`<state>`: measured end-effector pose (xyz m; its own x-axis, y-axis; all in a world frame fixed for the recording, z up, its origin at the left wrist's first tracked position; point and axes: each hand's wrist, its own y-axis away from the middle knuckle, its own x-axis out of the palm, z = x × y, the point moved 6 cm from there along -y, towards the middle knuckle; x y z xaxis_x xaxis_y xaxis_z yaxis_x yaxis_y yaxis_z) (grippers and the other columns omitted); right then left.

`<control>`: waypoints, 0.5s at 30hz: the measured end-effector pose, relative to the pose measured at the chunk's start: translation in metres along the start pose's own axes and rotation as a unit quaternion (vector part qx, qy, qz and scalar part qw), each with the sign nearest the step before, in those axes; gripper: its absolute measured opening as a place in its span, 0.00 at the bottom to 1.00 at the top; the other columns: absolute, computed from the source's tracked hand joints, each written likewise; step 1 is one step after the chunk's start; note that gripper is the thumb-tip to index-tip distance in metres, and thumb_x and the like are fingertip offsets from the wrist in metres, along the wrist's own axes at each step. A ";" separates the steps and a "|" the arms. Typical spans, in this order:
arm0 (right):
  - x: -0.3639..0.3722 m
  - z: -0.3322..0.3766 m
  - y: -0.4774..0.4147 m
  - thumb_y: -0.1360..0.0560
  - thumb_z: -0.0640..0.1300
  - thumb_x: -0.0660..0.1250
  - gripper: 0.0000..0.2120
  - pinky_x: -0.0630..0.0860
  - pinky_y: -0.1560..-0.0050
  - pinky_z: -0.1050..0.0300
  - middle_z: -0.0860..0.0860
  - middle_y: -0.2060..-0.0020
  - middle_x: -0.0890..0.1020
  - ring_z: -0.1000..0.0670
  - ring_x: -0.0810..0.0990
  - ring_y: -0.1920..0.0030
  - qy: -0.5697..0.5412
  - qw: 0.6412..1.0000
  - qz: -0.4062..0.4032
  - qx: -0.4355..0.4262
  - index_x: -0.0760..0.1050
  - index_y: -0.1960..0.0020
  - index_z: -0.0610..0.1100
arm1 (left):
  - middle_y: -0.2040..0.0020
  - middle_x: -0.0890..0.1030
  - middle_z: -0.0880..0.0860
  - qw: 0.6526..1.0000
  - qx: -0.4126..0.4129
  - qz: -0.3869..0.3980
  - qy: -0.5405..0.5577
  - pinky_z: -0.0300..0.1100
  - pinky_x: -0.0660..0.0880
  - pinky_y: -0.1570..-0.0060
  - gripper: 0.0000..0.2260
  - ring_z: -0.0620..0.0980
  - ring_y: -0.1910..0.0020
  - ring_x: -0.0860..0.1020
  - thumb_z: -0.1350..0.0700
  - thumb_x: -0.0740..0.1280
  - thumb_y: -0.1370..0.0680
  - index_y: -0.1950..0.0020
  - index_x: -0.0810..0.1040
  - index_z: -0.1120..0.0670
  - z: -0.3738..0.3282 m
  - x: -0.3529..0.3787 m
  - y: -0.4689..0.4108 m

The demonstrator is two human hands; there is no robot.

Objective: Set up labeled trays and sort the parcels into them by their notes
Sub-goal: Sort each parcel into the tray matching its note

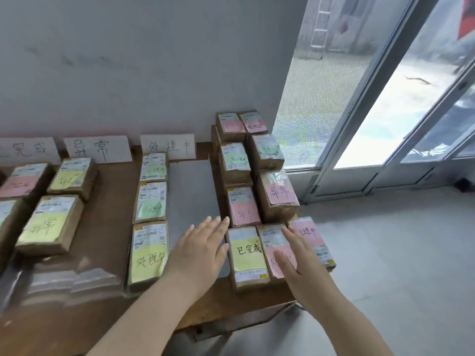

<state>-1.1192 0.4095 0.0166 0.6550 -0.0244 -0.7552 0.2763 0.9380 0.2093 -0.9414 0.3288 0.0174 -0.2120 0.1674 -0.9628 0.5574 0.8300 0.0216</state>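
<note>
Both hands hover flat over the table's right part. My left hand (199, 249) is spread above the grey tray (191, 186), fingers straight, holding nothing. My right hand (295, 260) lies with straight fingers over a parcel with a pink note (273, 242). Between the hands sits a parcel with a yellow note (248, 255). Three parcels with green and yellow notes (151, 204) line the grey tray's left side. White label cards (168, 146) lean on the wall behind the trays.
A block of unsorted brown parcels (257, 176) with pink and green notes fills the table's right end. Sorted parcels (55, 222) lie at the left under two more label cards (97, 150). Clear plastic trays (77, 283) sit near the front edge. Glass doors (385, 98) are at the right.
</note>
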 end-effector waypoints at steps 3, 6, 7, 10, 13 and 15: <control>0.000 -0.019 0.001 0.20 0.56 0.54 0.28 0.56 0.28 0.59 0.60 0.24 0.52 0.57 0.50 0.24 0.001 1.000 0.017 0.008 0.50 0.23 0.55 | 0.21 0.47 0.44 1.000 -0.024 0.016 -0.008 0.41 0.42 0.27 0.24 0.43 0.23 0.45 0.46 0.45 0.17 0.22 0.41 0.47 -0.007 0.012 0.006; 0.006 -0.030 -0.002 0.20 0.56 0.55 0.28 0.55 0.27 0.58 0.58 0.24 0.54 0.57 0.50 0.24 -0.017 0.999 0.026 0.009 0.51 0.23 0.55 | 0.21 0.48 0.44 0.999 -0.036 0.018 -0.008 0.40 0.41 0.27 0.24 0.43 0.23 0.45 0.46 0.46 0.17 0.22 0.42 0.47 -0.008 0.016 0.005; 0.007 -0.031 -0.004 0.20 0.56 0.55 0.28 0.55 0.27 0.58 0.58 0.24 0.54 0.57 0.50 0.24 -0.021 0.999 0.028 0.007 0.51 0.23 0.54 | 0.21 0.47 0.44 0.999 -0.037 0.018 -0.009 0.39 0.40 0.28 0.24 0.43 0.23 0.45 0.46 0.46 0.17 0.22 0.42 0.47 -0.007 0.016 0.003; 0.011 -0.029 -0.010 0.20 0.55 0.55 0.28 0.55 0.27 0.58 0.59 0.24 0.54 0.58 0.50 0.24 -0.021 0.999 0.033 0.005 0.51 0.23 0.54 | 0.21 0.47 0.44 0.999 -0.041 0.017 -0.011 0.39 0.40 0.28 0.24 0.43 0.23 0.44 0.46 0.45 0.17 0.22 0.42 0.47 0.000 0.014 -0.005; 0.007 -0.021 -0.019 0.20 0.55 0.56 0.28 0.55 0.28 0.59 0.60 0.24 0.54 0.57 0.51 0.24 -0.021 0.999 0.029 -0.002 0.51 0.23 0.56 | 0.21 0.48 0.44 0.999 -0.045 0.009 0.002 0.39 0.41 0.27 0.24 0.43 0.23 0.44 0.46 0.46 0.17 0.22 0.42 0.47 0.008 0.009 -0.015; 0.001 -0.017 -0.027 0.20 0.55 0.56 0.28 0.56 0.29 0.59 0.59 0.24 0.54 0.57 0.51 0.24 -0.019 1.000 0.020 -0.009 0.51 0.23 0.55 | 0.21 0.48 0.44 0.999 -0.040 0.004 0.010 0.39 0.41 0.27 0.24 0.43 0.23 0.44 0.47 0.46 0.17 0.22 0.42 0.47 0.011 0.005 -0.023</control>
<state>-1.1378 0.3894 -0.0001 0.6911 0.0010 -0.7228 0.2372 0.9443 0.2280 -0.9470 0.3046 0.0089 -0.2249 0.1836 -0.9569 0.4934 0.8683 0.0506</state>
